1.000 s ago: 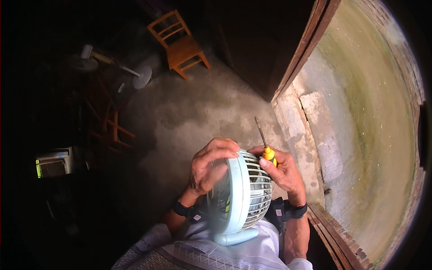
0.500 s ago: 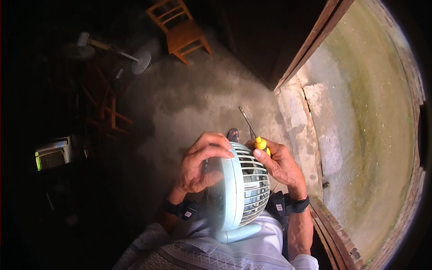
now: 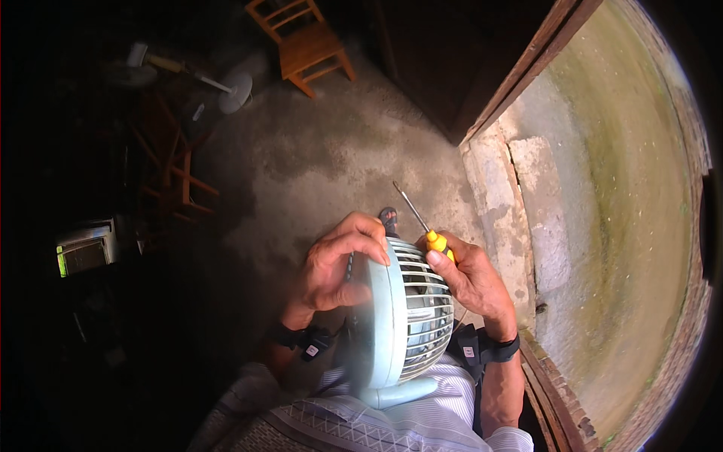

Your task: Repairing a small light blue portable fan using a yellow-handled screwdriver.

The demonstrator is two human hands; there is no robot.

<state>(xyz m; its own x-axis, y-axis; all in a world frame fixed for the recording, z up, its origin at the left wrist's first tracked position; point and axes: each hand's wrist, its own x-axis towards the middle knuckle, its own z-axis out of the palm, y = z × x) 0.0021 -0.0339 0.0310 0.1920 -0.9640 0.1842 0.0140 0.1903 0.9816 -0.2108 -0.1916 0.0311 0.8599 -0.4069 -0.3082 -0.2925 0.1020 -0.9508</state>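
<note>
A small pale-blue electric fan with a barred wire cage rests against my lap, its round front turned to the left. My left hand is closed on the upper rim, fingertips pressed over the edge and thumb at the front face. In my right hand is a screwdriver with a yellow and black handle, its metal shaft slanting up and left, free of the fan. The fingers of that hand also lie against the cage bars, partly hidden. Blades and motor show dimly between the bars.
A wooden chair stands ahead on the concrete floor. Further left are a standing fan and dark wooden furniture. To the right, a wooden door frame and stone sill border the outdoor ground.
The screwdriver's tip has swung slightly left and down. Both hands keep their places on the fan, and the view has shifted a little.
</note>
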